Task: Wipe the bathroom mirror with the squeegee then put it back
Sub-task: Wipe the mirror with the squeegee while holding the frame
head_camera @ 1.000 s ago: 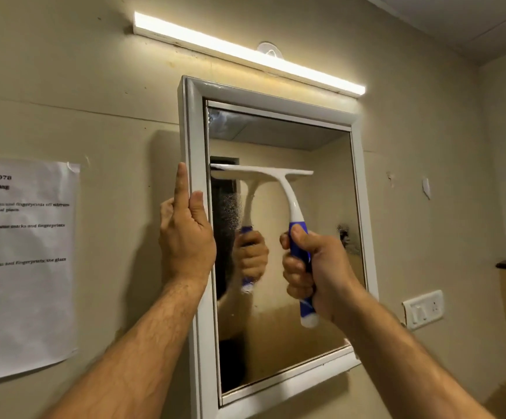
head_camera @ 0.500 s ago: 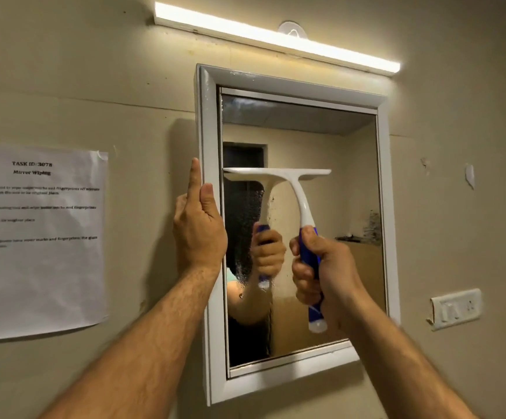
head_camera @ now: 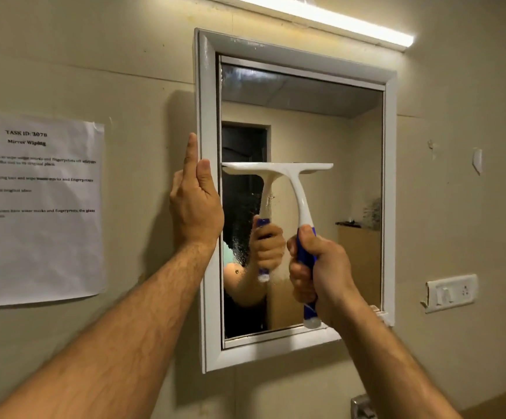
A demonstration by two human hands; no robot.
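Note:
A white-framed bathroom mirror hangs on the beige wall. My right hand grips the blue handle of a white squeegee, whose blade lies level against the left half of the glass, about mid-height. Below the blade, near the left edge, the glass shows water droplets and haze. My left hand rests on the mirror frame's left side, fingers straight up the wall side and thumb on the frame's front. The reflection shows my hand and the squeegee.
A printed paper sheet is taped to the wall left of the mirror. A tube light glows above the frame. A white switch plate sits at the right. A metal fitting shows at the bottom edge.
The squeegee blade has slid down the glass from the upper part to about mid-height. My left hand keeps its place on the frame. The camera has shifted left and down.

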